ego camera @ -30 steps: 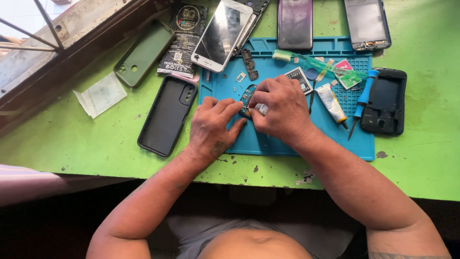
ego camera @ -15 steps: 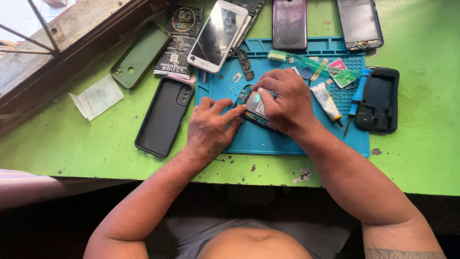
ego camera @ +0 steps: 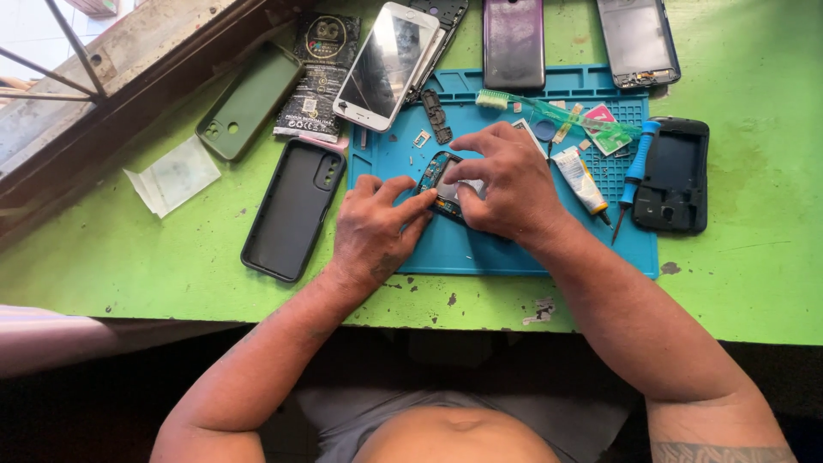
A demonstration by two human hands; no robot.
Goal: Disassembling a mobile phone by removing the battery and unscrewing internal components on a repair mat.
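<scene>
An opened phone (ego camera: 435, 176) with its circuit board showing lies on a blue work mat (ego camera: 480, 244). My left hand (ego camera: 373, 227) rests on the mat and steadies the phone's left edge with its fingertips. My right hand (ego camera: 506, 184) covers most of the phone from the right, with the thumb and forefinger pinched over its upper end. What those fingers pinch is too small to tell. Most of the phone is hidden under both hands.
The green table (ego camera: 129, 257) carries a black phone case (ego camera: 291, 210), a green case (ego camera: 249, 103), a white phone (ego camera: 386, 64), a purple phone back (ego camera: 513, 39), a grey phone frame (ego camera: 636, 39), a black frame (ego camera: 673, 176), a blue screwdriver (ego camera: 633, 176), a glue tube (ego camera: 581, 180), a green brush (ego camera: 549, 111).
The view has drifted slightly. My right hand's fingers have shifted toward the phone's upper end, and my left hand has stayed at its left edge.
</scene>
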